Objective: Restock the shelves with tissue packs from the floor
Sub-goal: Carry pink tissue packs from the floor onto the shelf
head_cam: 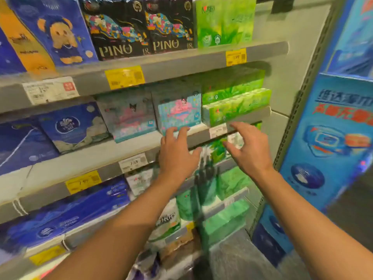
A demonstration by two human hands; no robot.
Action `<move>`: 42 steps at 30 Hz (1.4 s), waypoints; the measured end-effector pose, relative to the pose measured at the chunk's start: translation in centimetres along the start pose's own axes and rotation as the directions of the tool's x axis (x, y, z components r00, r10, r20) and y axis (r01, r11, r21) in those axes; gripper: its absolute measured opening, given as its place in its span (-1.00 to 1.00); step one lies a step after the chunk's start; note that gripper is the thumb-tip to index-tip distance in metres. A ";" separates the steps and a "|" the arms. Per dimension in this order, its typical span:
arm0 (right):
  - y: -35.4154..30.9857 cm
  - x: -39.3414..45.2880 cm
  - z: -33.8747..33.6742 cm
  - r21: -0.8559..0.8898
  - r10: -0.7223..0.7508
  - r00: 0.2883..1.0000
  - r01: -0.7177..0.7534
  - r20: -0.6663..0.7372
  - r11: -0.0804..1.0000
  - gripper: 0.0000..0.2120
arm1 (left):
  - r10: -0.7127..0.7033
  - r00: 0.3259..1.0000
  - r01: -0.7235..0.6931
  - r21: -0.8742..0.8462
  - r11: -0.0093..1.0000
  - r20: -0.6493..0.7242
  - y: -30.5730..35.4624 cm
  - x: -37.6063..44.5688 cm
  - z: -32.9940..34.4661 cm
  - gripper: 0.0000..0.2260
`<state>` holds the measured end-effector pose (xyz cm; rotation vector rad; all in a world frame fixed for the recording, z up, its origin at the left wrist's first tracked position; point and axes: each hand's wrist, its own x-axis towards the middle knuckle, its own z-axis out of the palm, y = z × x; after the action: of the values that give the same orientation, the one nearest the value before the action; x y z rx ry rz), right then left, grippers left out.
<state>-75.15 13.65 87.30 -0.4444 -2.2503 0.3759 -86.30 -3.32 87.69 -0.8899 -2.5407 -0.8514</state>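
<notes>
Grey metal shelves [175, 63] fill our view. Our left hand [177, 152] and right hand [248, 150] hover released, holding nothing. At one o'clock, the overhanging green plastic-wrapped tissue pack [236, 107] may topple if nudged.

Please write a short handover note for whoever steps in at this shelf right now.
Left hand: open, empty, fingertips at the teal cartoon tissue pack on the middle shelf.
Right hand: open, empty, below the green tissue packs stacked at that shelf's right end.
Done: green packs sit two high there.
Left: no pack is in hand; the floor stock is not clearly visible, so check below, then keep filling.
</notes>
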 end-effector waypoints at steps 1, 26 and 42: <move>0.2 -2.9 -1.4 -0.022 0.051 0.999 -0.051 0.006 0.998 -0.51 | 0.051 0.996 -0.050 -0.020 0.999 0.076 1.0 -2.1 0.7 -0.44; 22.0 -76.5 -46.1 -0.049 0.931 -0.041 -0.997 -0.363 -0.063 -0.41 | 0.692 -0.138 -0.538 -0.640 0.549 0.709 52.6 -67.3 26.8 -0.41; 57.5 -110.9 -17.5 0.153 0.819 -0.546 -0.837 -0.175 -0.526 -0.40 | 0.408 -0.481 -0.760 -0.601 0.248 0.776 47.0 -94.1 79.2 -0.19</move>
<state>18.36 19.55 2.83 -2.5603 -0.6638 1.0398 7.66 32.78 2.77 -3.1856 -1.4696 1.0100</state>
